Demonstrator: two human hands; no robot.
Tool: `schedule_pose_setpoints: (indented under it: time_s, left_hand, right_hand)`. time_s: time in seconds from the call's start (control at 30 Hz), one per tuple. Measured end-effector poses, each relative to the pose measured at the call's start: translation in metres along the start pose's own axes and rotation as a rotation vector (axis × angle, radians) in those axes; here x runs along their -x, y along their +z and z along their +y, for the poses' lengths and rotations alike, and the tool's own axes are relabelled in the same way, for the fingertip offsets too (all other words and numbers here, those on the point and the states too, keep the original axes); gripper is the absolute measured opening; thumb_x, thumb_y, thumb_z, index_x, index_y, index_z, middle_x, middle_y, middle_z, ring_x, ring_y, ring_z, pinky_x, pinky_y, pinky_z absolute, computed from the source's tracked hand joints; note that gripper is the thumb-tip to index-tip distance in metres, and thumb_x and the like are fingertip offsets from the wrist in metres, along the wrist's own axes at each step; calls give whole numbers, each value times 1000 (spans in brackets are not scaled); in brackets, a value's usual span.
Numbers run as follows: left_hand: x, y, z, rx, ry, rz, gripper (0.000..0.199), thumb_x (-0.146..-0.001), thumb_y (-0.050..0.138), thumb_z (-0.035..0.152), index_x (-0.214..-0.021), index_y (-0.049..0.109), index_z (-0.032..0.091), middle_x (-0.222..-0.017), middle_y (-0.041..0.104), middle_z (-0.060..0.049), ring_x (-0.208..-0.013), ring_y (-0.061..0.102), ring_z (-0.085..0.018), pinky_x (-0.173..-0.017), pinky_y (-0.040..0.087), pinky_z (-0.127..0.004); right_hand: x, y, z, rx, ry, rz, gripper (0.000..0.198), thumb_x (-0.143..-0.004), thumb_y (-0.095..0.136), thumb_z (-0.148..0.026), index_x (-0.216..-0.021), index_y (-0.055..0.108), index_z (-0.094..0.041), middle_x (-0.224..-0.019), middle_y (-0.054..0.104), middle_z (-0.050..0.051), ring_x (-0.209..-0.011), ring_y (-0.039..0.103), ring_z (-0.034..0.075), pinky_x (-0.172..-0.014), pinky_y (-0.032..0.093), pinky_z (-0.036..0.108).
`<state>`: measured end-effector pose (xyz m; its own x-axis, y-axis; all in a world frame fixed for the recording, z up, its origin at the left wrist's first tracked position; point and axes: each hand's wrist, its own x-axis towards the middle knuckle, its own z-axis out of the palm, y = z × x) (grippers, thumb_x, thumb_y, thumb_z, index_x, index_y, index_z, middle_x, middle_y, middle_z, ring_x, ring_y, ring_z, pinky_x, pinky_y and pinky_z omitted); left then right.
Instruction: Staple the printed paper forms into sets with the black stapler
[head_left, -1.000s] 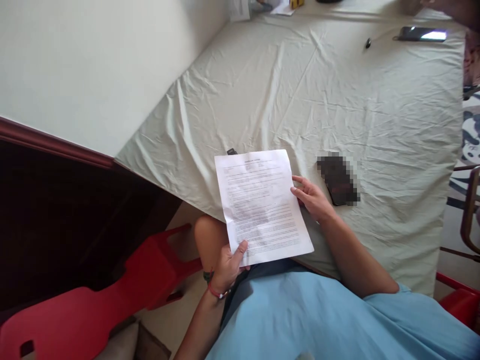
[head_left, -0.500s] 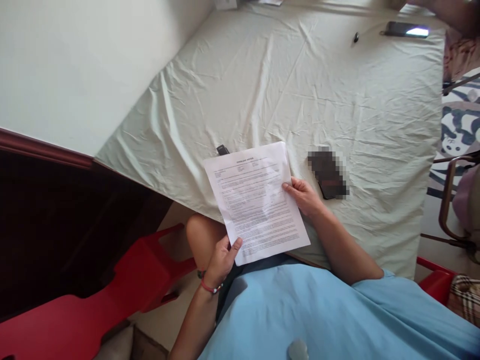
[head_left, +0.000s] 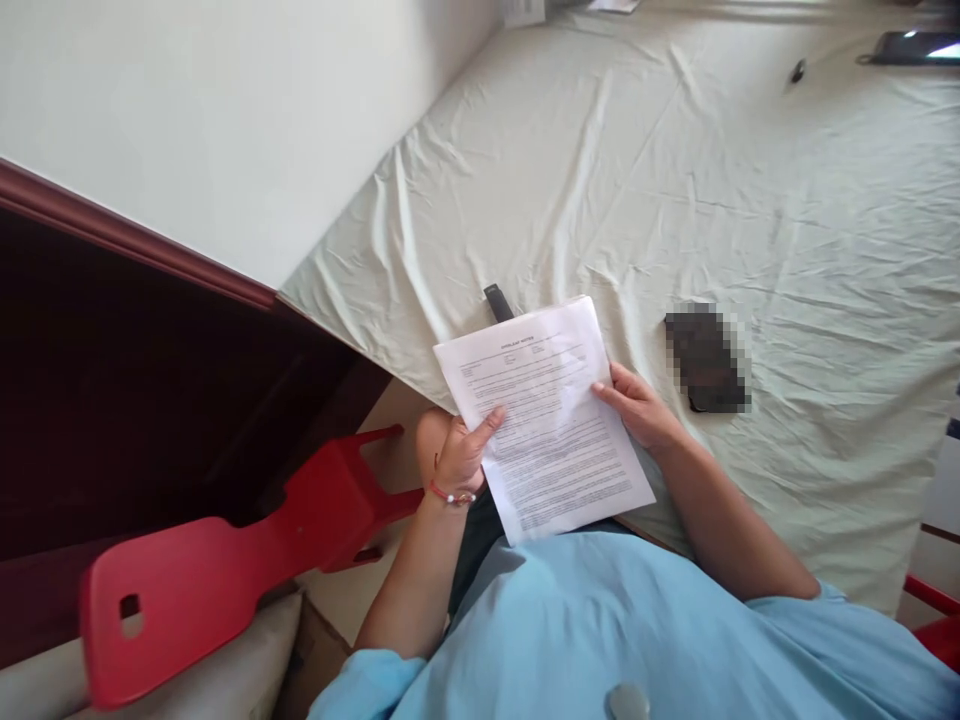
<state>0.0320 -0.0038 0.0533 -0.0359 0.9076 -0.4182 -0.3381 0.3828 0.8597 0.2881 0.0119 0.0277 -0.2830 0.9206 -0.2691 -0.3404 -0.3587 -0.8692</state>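
Wrinkled pale tablecloth [head_left: 675,220] as surface: left hand [head_left: 463,456] and right hand [head_left: 641,408] pinch opposite sides of the printed paper [head_left: 559,430] over its near edge, black stick-shaped object [head_left: 497,302] partly hidden beyond; a slackened grip could let pages slip or crease.

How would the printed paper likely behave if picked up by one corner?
The printed paper would probably droop: it looks thin, with uneven, faintly rippled patches. It seems light too, being gripped near its side edges by the left hand and right hand.
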Motion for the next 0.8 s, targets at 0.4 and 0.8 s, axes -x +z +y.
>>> schedule_pose_setpoints:
  time_s: [0.4,0.8]
  left_hand:
    - [-2,7,-9,-91,36,-30,53,-70,88,52,-106,78,14,-118,75,-15,-123,66,-35,-109,52,-47]
    - [-12,7,-1,23,62,19,47,-67,92,46,-99,79,15,-110,78,-10,-113,71,-31,-104,55,-44]
  right_hand:
    - [-2,-8,6,101,-33,76,40,-84,76,-53,-111,72,-23,-91,76,3,-71,68,19,-65,57,33]
    - [-2,-7,1,598,-214,234,45,-92,64,-46,-131,61,-25,-103,74,7,-84,68,24,-77,59,42]
